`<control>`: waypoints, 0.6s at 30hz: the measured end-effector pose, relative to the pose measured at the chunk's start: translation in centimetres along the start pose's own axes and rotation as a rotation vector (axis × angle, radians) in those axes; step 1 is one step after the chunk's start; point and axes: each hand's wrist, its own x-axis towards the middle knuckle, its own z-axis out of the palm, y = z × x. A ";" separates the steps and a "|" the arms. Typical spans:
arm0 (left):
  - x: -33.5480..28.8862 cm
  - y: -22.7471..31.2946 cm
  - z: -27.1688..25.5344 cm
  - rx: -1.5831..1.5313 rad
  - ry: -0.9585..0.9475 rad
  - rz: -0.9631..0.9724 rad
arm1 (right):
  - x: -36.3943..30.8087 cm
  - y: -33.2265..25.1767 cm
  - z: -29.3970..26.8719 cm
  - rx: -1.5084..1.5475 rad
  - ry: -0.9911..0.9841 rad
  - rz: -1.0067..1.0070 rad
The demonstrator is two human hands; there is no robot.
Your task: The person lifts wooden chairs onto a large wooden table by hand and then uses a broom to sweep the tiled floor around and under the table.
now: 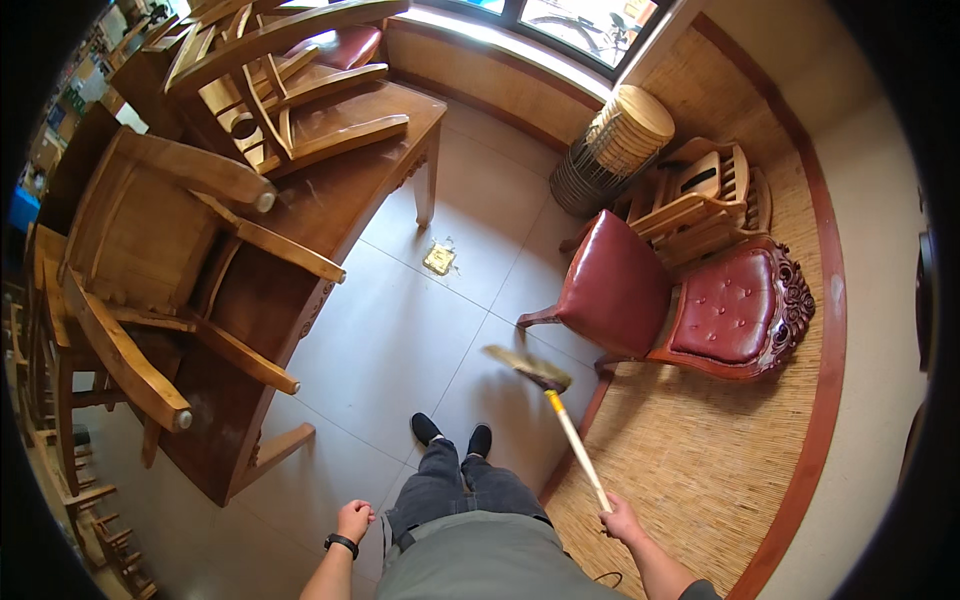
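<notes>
My right hand [622, 520] is wrapped round the pale handle of a broom [578, 445], near its upper end. The broom slants away to the left, and its brownish head, blurred by motion, is at or just above the tiled floor ahead and right of my shoes [426, 429]. At my left side, beside my hip, my left hand [355, 520] hangs with its fingers curled in and nothing visible in them. A small yellowish square patch [438, 258] with bits of debris round it lies on the floor farther ahead.
On the left stands a wooden table [350, 190] with upturned wooden chairs [160, 220] on it. A red-cushioned chair [615, 285] stands on the right, near stacked wooden chairs [700, 195] and a stack of round-topped stools [630, 130]. Woven matting [690, 450] covers the lower right wall.
</notes>
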 end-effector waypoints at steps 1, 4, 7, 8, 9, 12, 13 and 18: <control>-0.4 -0.1 0.3 0.018 -0.001 -0.005 | 1.6 1.8 0.5 0.058 0.050 -0.005; -2.0 -1.5 0.2 0.071 0.006 -0.003 | 8.2 4.9 1.5 0.240 0.157 -0.110; -4.6 -2.2 -0.1 0.119 0.037 -0.011 | 15.5 2.7 1.4 0.385 0.209 -0.172; -5.6 -2.2 -0.1 0.122 0.056 -0.011 | 18.9 3.0 1.7 0.395 0.248 -0.224; -6.9 -1.8 -0.2 0.127 0.073 -0.012 | 22.8 3.9 2.1 0.406 0.289 -0.273; -8.8 -0.1 -0.1 0.178 0.081 -0.003 | 31.6 6.8 2.4 0.230 0.461 -0.332; -9.3 -0.5 -0.1 0.200 0.092 -0.003 | 32.4 5.5 2.0 0.232 0.421 -0.258; -11.7 -3.5 2.1 0.138 0.132 -0.013 | 27.8 -0.4 0.5 0.084 0.080 -0.076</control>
